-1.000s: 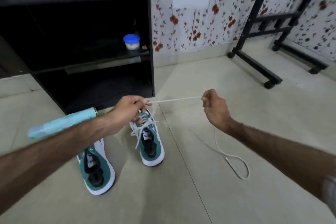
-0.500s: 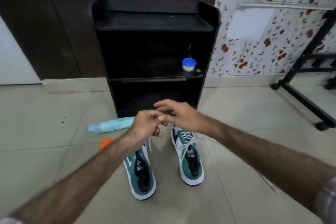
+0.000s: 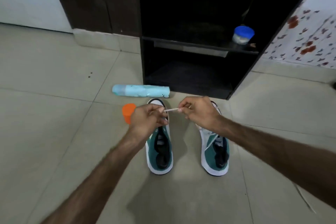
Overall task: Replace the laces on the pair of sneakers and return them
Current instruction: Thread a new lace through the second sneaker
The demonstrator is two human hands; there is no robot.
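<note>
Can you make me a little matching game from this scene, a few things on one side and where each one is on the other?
Things:
1. white lace
2. blue-lidded jar
3. orange cup
4. light blue roll

Places:
A. on the black shelf
B. on the floor, by the shelf's bottom left corner
C. stretched between left hand and right hand
D. on the floor, just left of the left hand

Pairs: 1-C, 2-A, 3-D, 4-B

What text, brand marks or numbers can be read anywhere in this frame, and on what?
None can be read.
Left sneaker tongue label: white patch with dark marks, too blurred.
Right sneaker tongue label: too blurred.
Blue roll: small dark marks, too small to tell if print.
Blue-lidded jar, orange cap: no text visible.
</note>
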